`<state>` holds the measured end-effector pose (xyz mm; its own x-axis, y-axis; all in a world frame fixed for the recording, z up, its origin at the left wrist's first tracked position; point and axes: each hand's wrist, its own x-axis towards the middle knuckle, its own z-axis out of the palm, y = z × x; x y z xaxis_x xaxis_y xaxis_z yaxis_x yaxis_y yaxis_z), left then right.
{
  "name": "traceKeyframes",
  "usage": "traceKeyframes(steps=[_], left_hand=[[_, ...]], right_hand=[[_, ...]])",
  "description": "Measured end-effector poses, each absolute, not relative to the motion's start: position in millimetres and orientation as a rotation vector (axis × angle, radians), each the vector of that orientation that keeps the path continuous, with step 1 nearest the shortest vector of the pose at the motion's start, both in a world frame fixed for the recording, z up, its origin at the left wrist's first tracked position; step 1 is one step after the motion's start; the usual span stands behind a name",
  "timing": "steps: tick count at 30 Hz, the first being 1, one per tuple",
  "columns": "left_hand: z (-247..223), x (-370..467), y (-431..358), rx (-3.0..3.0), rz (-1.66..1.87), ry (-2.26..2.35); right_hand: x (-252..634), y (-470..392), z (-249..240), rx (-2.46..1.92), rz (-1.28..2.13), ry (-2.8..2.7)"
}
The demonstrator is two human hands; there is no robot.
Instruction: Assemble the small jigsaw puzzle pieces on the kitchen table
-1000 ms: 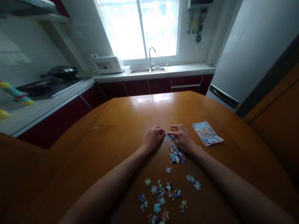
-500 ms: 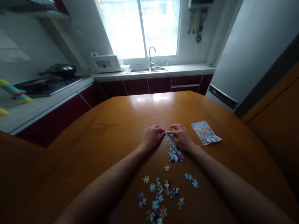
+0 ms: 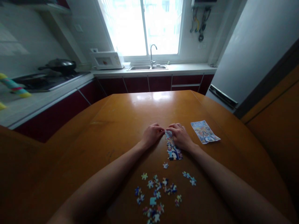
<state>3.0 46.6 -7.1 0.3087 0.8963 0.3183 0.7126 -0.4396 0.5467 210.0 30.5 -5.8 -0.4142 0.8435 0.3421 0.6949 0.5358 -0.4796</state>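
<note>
A narrow strip of joined puzzle pieces (image 3: 172,149) lies on the wooden table, running away from me. At its far left corner, the fingertips of my left hand (image 3: 153,134) are pinched together; what they grip is too small to make out. My right hand (image 3: 180,136) rests over the strip's right edge, its fingers bent and its index fingertip at the far end; anything under the fingers is hidden. One loose piece (image 3: 165,165) sits just below the strip. Nearer to me several loose pieces (image 3: 153,201) are scattered, with a short joined row (image 3: 189,178) to their right.
A creased picture sheet (image 3: 205,132) lies on the table (image 3: 121,115) right of my hands. Beyond the table are a counter with a sink (image 3: 140,67), a microwave (image 3: 107,60) and, at the left, a stove with a pan (image 3: 62,64). A fridge (image 3: 252,53) stands at the right.
The fingers of my right hand have drawn in slightly at the strip's far end, uncovering more of its top edge. My left hand stays almost in place. The view has shifted slightly.
</note>
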Motion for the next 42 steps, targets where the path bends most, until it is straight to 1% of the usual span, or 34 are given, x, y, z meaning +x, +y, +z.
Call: traceKeyframes(steps=[4,23,30,34,42], left_hand=[[-5.9,3.4,45.8,2.288,0.843,1.462],[-2.6,3.1,45.2,2.277,0.841,1.464],[-0.4,3.8,45.8,2.265,0.888,1.447],[-0.3,3.8,46.7,2.251,0.955,1.458],[4.2,6.7,39.6,2.256,0.915,1.433]], right_hand=[[210.3,33.2,-9.4,-1.249,0.387,-2.115],[210.2,32.9,-8.4,-1.239,0.387,-2.137],[212.1,38.1,-11.5,-1.225,0.503,-1.820],[216.2,41.8,-14.0,-1.288,0.467,-1.690],[216.9,40.0,-14.2,-1.369,0.465,-1.813]])
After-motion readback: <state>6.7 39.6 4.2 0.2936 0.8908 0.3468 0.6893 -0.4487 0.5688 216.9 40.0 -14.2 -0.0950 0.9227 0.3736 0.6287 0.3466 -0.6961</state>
